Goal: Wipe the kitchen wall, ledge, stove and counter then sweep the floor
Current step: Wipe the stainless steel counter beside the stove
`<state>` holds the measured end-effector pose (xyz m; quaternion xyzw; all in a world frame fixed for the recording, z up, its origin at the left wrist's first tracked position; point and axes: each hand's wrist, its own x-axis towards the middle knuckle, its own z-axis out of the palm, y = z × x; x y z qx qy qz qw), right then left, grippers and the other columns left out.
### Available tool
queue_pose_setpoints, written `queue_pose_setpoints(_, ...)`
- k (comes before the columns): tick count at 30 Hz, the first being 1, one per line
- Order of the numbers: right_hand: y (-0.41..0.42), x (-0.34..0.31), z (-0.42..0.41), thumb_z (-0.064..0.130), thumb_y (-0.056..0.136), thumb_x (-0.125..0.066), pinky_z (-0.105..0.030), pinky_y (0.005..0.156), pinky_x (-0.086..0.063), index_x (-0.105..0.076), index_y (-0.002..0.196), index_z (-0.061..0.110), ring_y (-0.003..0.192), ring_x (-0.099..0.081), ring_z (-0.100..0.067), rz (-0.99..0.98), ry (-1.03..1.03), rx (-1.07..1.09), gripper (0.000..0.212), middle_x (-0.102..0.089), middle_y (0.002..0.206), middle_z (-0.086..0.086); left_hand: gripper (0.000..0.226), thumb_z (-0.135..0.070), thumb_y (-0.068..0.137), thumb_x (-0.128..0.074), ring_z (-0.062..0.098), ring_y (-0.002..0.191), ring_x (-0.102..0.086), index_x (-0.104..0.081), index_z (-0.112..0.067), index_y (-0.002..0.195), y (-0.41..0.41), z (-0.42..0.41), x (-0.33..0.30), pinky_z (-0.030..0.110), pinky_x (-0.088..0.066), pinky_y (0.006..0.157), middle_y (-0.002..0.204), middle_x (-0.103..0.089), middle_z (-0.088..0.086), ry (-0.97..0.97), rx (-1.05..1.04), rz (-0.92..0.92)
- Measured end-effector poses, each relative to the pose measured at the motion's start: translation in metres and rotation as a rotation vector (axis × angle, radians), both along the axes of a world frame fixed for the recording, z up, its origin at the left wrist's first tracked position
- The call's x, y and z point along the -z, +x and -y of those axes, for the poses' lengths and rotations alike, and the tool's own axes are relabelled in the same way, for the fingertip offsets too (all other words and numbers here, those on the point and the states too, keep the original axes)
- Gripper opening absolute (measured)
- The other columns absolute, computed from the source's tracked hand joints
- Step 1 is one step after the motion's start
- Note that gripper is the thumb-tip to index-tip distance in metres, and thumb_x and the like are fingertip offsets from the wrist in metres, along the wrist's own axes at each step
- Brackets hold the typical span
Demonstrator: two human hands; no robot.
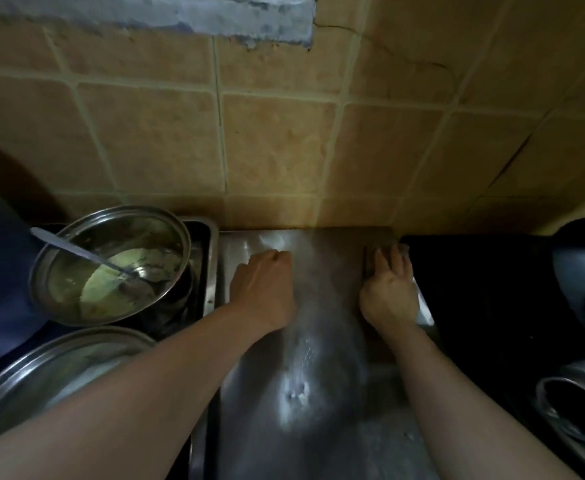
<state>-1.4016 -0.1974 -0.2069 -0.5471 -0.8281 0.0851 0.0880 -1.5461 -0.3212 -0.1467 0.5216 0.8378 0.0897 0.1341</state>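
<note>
Steel counter, tan tiled wall, round pot

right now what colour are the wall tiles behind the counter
Tan-orange wall tiles with pale grout lines, best seen in the head view.

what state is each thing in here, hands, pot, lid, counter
left hand: fingers curled under, pressed on the counter; whether it holds a cloth is hidden
right hand: fingers on a dark flat pad at the counter's right edge
shiny steel counter: wet-looking streaks, white specks
round steel pot: uncovered, yellowish residue inside, metal spoon resting in it
round steel lid: lying off the pot
</note>
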Motion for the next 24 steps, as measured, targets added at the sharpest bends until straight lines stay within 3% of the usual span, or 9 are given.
queue_pose_setpoints(4,-0.017,-0.006,-0.032,0.022,0.088,-0.043,-0.044,0.113,-0.022,-0.026,0.147,0.012,0.145,-0.006,-0.028,-0.046,-0.032,0.096,0.063,-0.012,0.157,-0.009,0.052,-0.013,0.086,-0.054,0.027,0.127,-0.040,-0.038,-0.014,0.136,-0.006,-0.017,0.003,0.038,-0.034,0.101,0.139,-0.041,0.007,-0.008,0.045,-0.067)
queue_pose_setpoints(6,-0.023,-0.004,-0.048,0.028,0.086,-0.031,-0.043,0.115,-0.020,-0.027,0.147,0.011,0.144,-0.011,-0.029,-0.032,-0.039,0.069,0.064,-0.016,0.156,-0.009,0.053,-0.013,0.087,-0.054,0.026,0.127,-0.040,-0.038,-0.015,0.136,-0.009,-0.020,0.005,0.038,-0.033,0.102,0.139,-0.041,0.006,-0.008,0.049,-0.092)
queue_pose_setpoints(9,-0.029,-0.001,-0.043,0.031,0.067,-0.013,-0.042,0.117,-0.012,-0.040,0.141,0.003,0.140,-0.023,-0.033,0.000,0.038,-0.068,0.083,-0.032,0.149,-0.016,0.050,-0.016,0.087,-0.054,0.026,0.128,-0.040,-0.040,-0.015,0.135,-0.013,-0.020,0.004,0.038,-0.033,0.104,0.138,-0.042,0.007,-0.010,0.023,-0.092)
queue_pose_setpoints(11,-0.031,0.006,-0.028,0.024,0.070,-0.021,-0.037,0.117,-0.009,-0.047,0.136,0.001,0.137,-0.031,-0.034,-0.002,0.082,-0.210,0.075,-0.041,0.144,-0.019,0.049,-0.017,0.087,-0.054,0.026,0.127,-0.040,-0.041,-0.015,0.134,-0.016,-0.017,0.003,0.038,-0.034,0.103,0.137,-0.044,0.007,-0.014,-0.004,-0.087)
queue_pose_setpoints(13,-0.027,0.009,-0.026,0.023,0.073,-0.025,-0.035,0.115,-0.015,-0.046,0.137,0.004,0.138,-0.031,-0.032,-0.047,0.089,-0.244,0.071,-0.040,0.145,-0.016,0.048,-0.019,0.087,-0.055,0.026,0.126,-0.042,-0.043,-0.015,0.133,-0.017,-0.014,0.000,0.038,-0.036,0.101,0.136,-0.046,0.006,-0.010,-0.019,-0.084)
queue_pose_setpoints(16,-0.017,-0.003,-0.047,0.021,0.085,-0.034,-0.040,0.110,-0.027,-0.033,0.145,0.009,0.140,-0.025,-0.031,-0.077,0.002,-0.023,0.061,-0.028,0.152,-0.011,0.052,-0.022,0.086,-0.057,0.026,0.128,-0.040,-0.042,-0.013,0.135,-0.019,-0.009,-0.004,0.037,-0.036,0.103,0.137,-0.045,0.007,-0.017,-0.030,-0.092)
queue_pose_setpoints(19,-0.021,-0.010,-0.051,0.021,0.085,-0.032,-0.041,0.112,-0.025,-0.032,0.144,0.007,0.138,-0.025,-0.032,-0.033,0.006,0.120,0.060,-0.027,0.151,-0.013,0.056,-0.022,0.084,-0.059,0.027,0.131,-0.035,-0.040,-0.012,0.136,-0.022,-0.004,-0.010,0.036,-0.032,0.104,0.139,-0.041,0.009,-0.018,-0.065,-0.076)
queue_pose_setpoints(21,-0.044,-0.003,-0.033,0.021,0.081,-0.031,-0.040,0.110,-0.028,-0.042,0.137,0.007,0.133,-0.034,-0.032,-0.074,0.069,0.003,0.059,-0.039,0.144,-0.014,0.058,-0.020,0.082,-0.061,0.028,0.131,-0.033,-0.039,-0.010,0.136,-0.025,0.002,-0.013,0.034,-0.032,0.104,0.140,-0.039,0.011,-0.020,-0.090,-0.056)
queue_pose_setpoints(24,-0.079,0.009,0.011,0.011,0.082,-0.048,-0.038,0.102,-0.039,-0.051,0.133,0.007,0.124,-0.046,-0.035,-0.192,0.031,-0.279,0.052,-0.050,0.137,-0.015,0.063,-0.017,0.083,-0.060,0.029,0.133,-0.028,-0.033,-0.008,0.139,-0.026,0.012,-0.015,0.035,-0.030,0.106,0.142,-0.034,0.012,-0.010,-0.132,-0.012)
